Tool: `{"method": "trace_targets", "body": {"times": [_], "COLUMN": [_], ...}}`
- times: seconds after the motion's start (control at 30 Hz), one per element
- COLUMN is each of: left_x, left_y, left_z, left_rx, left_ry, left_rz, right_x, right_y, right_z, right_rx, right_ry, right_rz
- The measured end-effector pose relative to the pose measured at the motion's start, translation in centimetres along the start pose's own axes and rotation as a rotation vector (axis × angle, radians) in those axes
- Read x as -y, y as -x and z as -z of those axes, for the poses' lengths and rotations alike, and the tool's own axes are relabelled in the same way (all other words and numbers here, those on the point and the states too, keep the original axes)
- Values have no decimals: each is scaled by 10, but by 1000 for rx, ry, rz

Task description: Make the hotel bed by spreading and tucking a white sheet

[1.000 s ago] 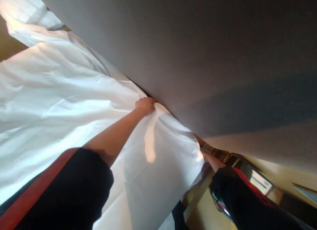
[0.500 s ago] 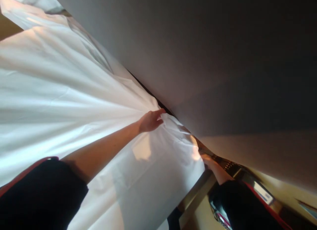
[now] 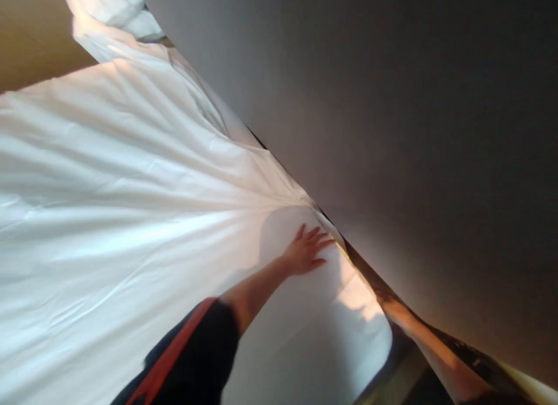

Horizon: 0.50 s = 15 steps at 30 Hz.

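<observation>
Now the left hand (image 3: 306, 251) has let go, its fingers (image 3: 316, 236) spread flat on the white sheet (image 3: 131, 207)

The white sheet (image 3: 131, 178) is thin, matt woven cloth, smooth between the soft creases fanning across it. The grey wall (image 3: 392, 132) along the sheet's edge has a flat, matt, even finish. The sleeve (image 3: 196, 352) is matt black fabric with a red stripe (image 3: 168, 358) sewn along it. The dark strip (image 3: 475, 358) at the lower right shows a slight sheen, but its material is too blurred to tell.
</observation>
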State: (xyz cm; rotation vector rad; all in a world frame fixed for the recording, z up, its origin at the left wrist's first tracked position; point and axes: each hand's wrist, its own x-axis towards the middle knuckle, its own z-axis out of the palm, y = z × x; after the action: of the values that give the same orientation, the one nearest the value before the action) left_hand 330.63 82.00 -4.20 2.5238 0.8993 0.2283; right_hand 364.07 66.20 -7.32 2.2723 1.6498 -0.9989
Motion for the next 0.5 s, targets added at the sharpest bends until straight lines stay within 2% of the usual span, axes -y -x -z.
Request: {"method": "trace_targets", "body": {"times": [0.03, 0.1, 0.13, 0.17, 0.2, 0.23, 0.27, 0.33, 0.37, 0.4, 0.43, 0.5], "left_x": [18, 64, 89, 113, 133, 149, 160, 172, 174, 175, 175, 177], "left_y": [47, 146, 190, 226, 254, 272, 283, 287, 286, 284, 283, 285], "left_z": [8, 25, 32, 36, 36, 32, 24, 4, -5, -13, -17, -21], "left_rx": [-149, -523, -709, -838, -900, -942, -955, -955, -949, -932, -911, -866], "left_ry": [-26, -112, -162, -181, -172, -181, -195, -248, -270, -270, -259, -226], "left_rz": [149, 737, 1060, 1342, 1509, 1611, 1643, 1600, 1580, 1573, 1577, 1599], "right_x": [20, 85, 131, 184, 242, 302, 360, 462, 500, 529, 548, 560], "right_y": [9, 20, 19, 12, -4, -27, -56, -123, -155, -182, -201, -216], "right_z": [6, 20, 29, 40, 53, 68, 82, 104, 110, 111, 110, 104], "right_rx": [-74, -152, -125, -39, 68, 96, 65, -45, -104, -101, -88, -55], "right_ry": [-39, -175, -257, -321, -383, -421, -453, -444, -393, -322, -265, -209], "right_rz": [40, 275, 436, 619, 683, 737, 747, 620, 499, 392, 305, 225]}}
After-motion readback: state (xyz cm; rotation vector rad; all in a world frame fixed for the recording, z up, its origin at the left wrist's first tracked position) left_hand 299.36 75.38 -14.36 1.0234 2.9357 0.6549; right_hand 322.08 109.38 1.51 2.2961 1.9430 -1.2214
